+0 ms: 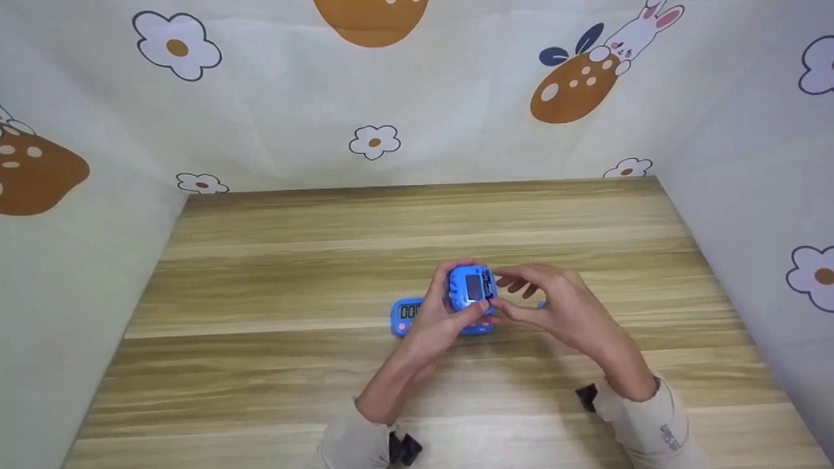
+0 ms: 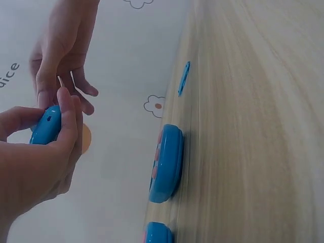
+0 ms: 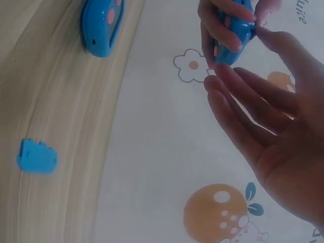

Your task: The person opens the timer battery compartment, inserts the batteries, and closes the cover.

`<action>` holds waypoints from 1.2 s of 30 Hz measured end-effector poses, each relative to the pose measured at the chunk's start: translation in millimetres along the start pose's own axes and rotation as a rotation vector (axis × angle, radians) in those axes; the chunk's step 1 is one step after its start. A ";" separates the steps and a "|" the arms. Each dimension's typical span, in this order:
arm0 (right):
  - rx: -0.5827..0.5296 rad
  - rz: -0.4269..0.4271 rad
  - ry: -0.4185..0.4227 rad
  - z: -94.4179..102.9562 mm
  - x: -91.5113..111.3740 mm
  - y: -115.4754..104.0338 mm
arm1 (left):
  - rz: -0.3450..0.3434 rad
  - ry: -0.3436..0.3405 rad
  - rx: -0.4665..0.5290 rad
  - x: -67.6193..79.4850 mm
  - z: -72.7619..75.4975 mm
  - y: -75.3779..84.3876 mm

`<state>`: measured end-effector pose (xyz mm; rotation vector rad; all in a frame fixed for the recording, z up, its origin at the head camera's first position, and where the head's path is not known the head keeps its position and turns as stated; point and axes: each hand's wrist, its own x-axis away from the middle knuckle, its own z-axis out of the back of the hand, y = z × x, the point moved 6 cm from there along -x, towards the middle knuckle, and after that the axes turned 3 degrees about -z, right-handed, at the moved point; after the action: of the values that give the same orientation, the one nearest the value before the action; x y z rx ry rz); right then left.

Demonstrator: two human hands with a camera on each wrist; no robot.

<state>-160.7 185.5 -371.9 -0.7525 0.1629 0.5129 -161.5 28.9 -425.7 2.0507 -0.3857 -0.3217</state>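
My left hand (image 1: pixel 436 319) grips a blue digital timer (image 1: pixel 466 286) raised over the table, its back turned up and the battery compartment (image 1: pixel 487 284) along one side uncovered. The right hand (image 1: pixel 567 306) is at that side, its thumb touching the timer's edge by the compartment while the other fingers stretch out loosely. Whether a battery sits inside is too small to tell. A loose blue battery cover (image 3: pixel 38 157) lies on the table, mostly hidden behind the right hand in the head view.
Below the left hand, two more blue timers lie on the wood-grain table (image 1: pixel 260 365): one timer (image 2: pixel 167 164) with pink buttons and another timer (image 2: pixel 158 233) beside it. Printed cloth walls (image 1: pixel 280 98) enclose the table at the back and both sides.
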 end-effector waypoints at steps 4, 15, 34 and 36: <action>-0.004 -0.015 -0.021 -5.2 -1.1 -1.7 | -0.009 0.006 -0.019 0.0 0.8 -0.2; -0.031 -0.190 -0.203 -5.0 4.8 26.2 | 0.018 -0.115 0.017 0.3 -6.5 -8.0; 0.222 -0.349 -0.442 -4.2 26.8 99.2 | 0.072 -0.138 0.049 1.7 -5.9 -10.5; 0.186 -0.342 -0.433 -5.1 26.0 100.3 | 0.073 -0.135 0.049 1.3 -5.8 -10.5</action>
<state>-188.1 253.6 -445.2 -0.4596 -0.3135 0.3184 -156.6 37.8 -432.2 2.0627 -0.5543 -0.4115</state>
